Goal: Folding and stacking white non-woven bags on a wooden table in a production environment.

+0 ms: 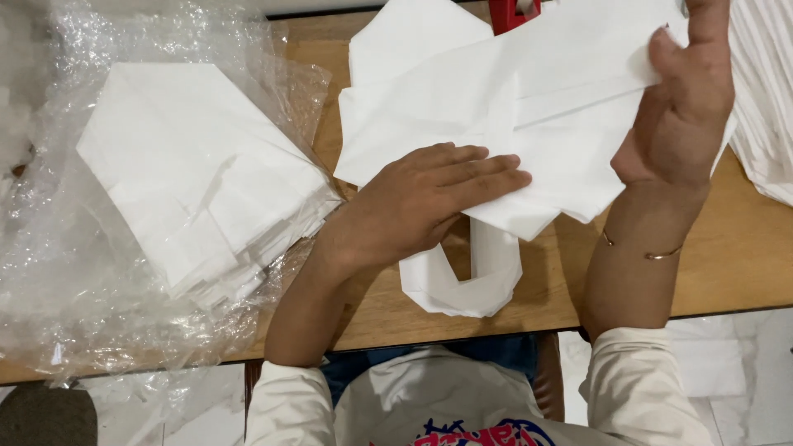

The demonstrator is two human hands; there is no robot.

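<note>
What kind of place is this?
Probably a small packing or handwork table: a stack of folded white fabric bags lies on clear plastic wrap on a wooden table, and both hands press another white bag flat.

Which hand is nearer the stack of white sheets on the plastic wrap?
The left hand. It lies flat on the white bag at table centre, just right of the stack. The right hand grips the bag's far right edge, farther from the stack.

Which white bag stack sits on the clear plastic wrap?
The left stack of folded white fabric bags, lying on crinkled clear plastic wrap. The bags under both hands rest on the bare wooden table.
</note>
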